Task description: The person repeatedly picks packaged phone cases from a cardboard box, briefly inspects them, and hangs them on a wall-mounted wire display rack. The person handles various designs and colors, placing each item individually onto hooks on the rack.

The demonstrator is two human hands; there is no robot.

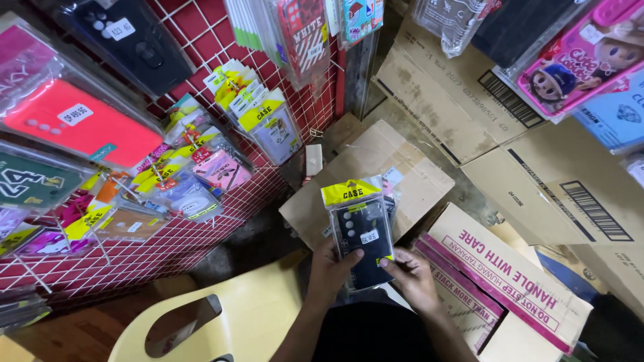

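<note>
I hold a stack of packaged phone cases (361, 231) in clear bags with yellow header cards; the top one is a dark case with a small white price sticker. My left hand (329, 269) grips the stack's lower left edge, thumb across the front. My right hand (410, 275) holds the lower right corner with fingertips on the bag. The stack hovers above a brown cardboard box (402, 167).
A red wall with a white wire rack (168, 248) on the left carries several hanging phone cases (268, 121). Cardboard boxes (570, 194) pile up on the right, one with pink bands (503, 281). A pale yellow plastic chair (221, 322) stands below my left arm.
</note>
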